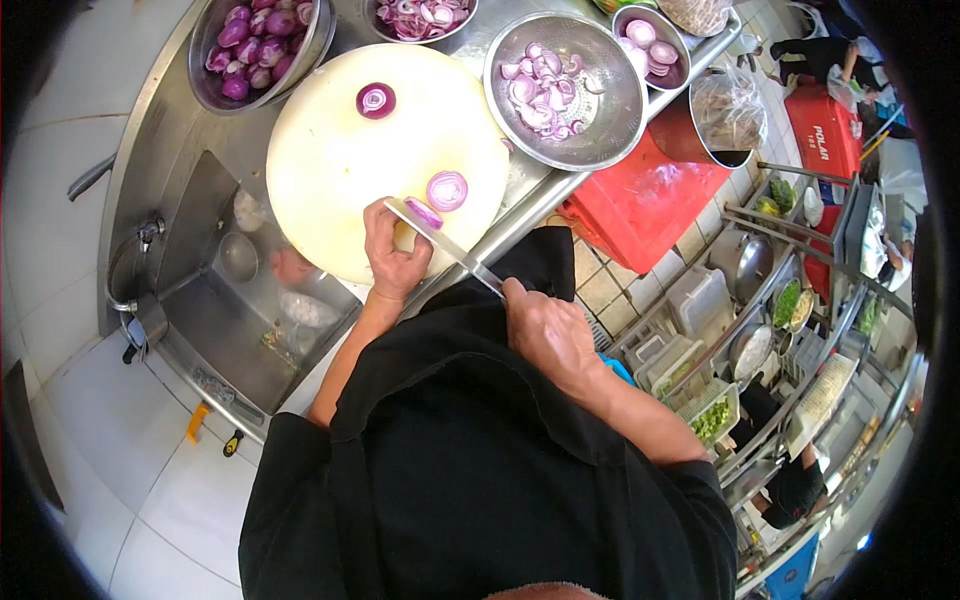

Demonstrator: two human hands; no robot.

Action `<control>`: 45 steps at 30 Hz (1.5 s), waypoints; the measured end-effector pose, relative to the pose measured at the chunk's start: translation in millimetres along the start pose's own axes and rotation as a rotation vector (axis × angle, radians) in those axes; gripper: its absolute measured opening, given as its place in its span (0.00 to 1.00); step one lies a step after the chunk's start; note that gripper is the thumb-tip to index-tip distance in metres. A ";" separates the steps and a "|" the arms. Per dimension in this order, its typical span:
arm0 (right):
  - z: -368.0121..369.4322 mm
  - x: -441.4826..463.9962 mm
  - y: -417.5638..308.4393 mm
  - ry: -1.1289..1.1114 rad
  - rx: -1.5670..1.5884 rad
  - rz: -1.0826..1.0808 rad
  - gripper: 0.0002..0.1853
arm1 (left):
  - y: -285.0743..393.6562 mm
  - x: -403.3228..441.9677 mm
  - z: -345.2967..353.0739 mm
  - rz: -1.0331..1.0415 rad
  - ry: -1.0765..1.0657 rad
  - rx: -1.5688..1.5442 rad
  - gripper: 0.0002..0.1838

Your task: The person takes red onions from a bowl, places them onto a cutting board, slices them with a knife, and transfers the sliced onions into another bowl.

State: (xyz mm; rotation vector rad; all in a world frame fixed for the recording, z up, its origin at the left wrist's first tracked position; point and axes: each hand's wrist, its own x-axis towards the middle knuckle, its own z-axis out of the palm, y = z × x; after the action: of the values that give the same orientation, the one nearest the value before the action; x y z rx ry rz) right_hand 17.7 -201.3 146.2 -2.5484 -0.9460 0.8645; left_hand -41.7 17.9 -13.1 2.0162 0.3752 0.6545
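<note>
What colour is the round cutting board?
The round cutting board is pale creamy yellow; the head view shows it best.

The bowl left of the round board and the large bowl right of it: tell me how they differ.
The left bowl holds onions that look whole; the large bowl holds cut slices.
The left bowl is well filled, while the large bowl shows plenty of bare metal.
The left bowl is cut off by the picture's top edge; the large bowl is entirely in view.
Both are metal and hold purple onions.
</note>
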 end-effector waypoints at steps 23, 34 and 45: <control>36.0 56.5 3.5 -0.052 0.041 0.040 0.06 | 7.4 7.0 -1.6 0.048 0.002 0.027 0.19; 27.9 37.8 60.0 0.217 0.344 -0.063 0.15 | 1.7 -5.6 -34.7 -0.075 -0.058 0.025 0.17; 20.3 35.3 124.7 -0.389 1.064 0.318 0.11 | 44.6 44.2 9.6 0.037 -0.441 0.546 0.34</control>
State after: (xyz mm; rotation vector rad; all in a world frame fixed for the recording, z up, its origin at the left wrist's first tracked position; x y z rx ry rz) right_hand 87.9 -269.3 58.7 -1.6194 -0.0399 1.4726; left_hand -0.4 11.1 34.6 2.6136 0.2669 0.1101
